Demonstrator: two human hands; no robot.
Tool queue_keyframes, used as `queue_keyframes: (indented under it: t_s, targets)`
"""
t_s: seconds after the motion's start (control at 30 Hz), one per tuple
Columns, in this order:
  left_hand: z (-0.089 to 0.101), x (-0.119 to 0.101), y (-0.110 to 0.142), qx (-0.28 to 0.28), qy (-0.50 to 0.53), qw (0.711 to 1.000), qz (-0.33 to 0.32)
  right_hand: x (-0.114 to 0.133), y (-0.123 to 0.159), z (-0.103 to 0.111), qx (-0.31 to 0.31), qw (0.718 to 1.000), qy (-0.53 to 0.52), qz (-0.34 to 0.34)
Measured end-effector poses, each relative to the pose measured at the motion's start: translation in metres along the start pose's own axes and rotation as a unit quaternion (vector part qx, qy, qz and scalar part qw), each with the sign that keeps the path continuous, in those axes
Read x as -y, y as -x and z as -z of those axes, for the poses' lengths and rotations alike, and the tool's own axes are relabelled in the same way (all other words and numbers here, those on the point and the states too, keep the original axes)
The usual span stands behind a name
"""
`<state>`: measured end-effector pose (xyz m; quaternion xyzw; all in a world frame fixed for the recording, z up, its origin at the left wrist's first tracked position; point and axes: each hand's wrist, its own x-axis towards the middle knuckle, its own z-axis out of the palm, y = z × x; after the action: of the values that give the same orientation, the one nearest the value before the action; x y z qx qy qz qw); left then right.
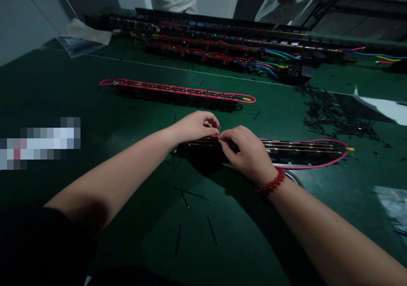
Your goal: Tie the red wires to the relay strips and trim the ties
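A long black strip of sockets (295,150) lies across the green table (95,107), with brass bars along it and a red wire (318,164) looping round its right end. My left hand (195,125) is curled in a pinch at the strip's left part, fingertips on the red wire. My right hand (244,152), a red bead bracelet on its wrist, rests on the strip with fingers closed on the same wire, touching the left fingertips.
A second wired strip (178,91) lies further back. Several strips with red, blue and green wires (222,44) fill the far side. A heap of black offcuts (333,112) lies at right, loose ties (190,194) near me. Another person stands beyond the table.
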<state>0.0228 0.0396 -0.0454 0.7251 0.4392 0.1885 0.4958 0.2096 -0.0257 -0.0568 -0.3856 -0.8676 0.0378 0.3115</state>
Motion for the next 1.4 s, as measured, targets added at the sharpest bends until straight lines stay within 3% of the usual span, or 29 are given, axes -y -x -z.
queue_keyframes:
  t_s: [0.2,0.5,0.9,1.4]
  targets:
    - [-0.004,0.002,0.003,-0.064,-0.038,0.995,-0.059,0.000,0.001,-0.002,-0.036,0.997,0.001,-0.074]
    - [-0.008,-0.006,0.016,-0.095,-0.125,0.982,-0.108,-0.003,0.003,-0.004,-0.065,0.994,-0.008,-0.086]
    - [-0.011,-0.008,0.019,-0.091,-0.229,0.960,-0.133,-0.002,0.004,-0.004,-0.073,0.993,-0.003,-0.092]
    - [-0.011,-0.008,0.019,-0.094,-0.250,0.952,-0.152,-0.001,0.002,-0.003,-0.059,0.993,-0.020,-0.103]
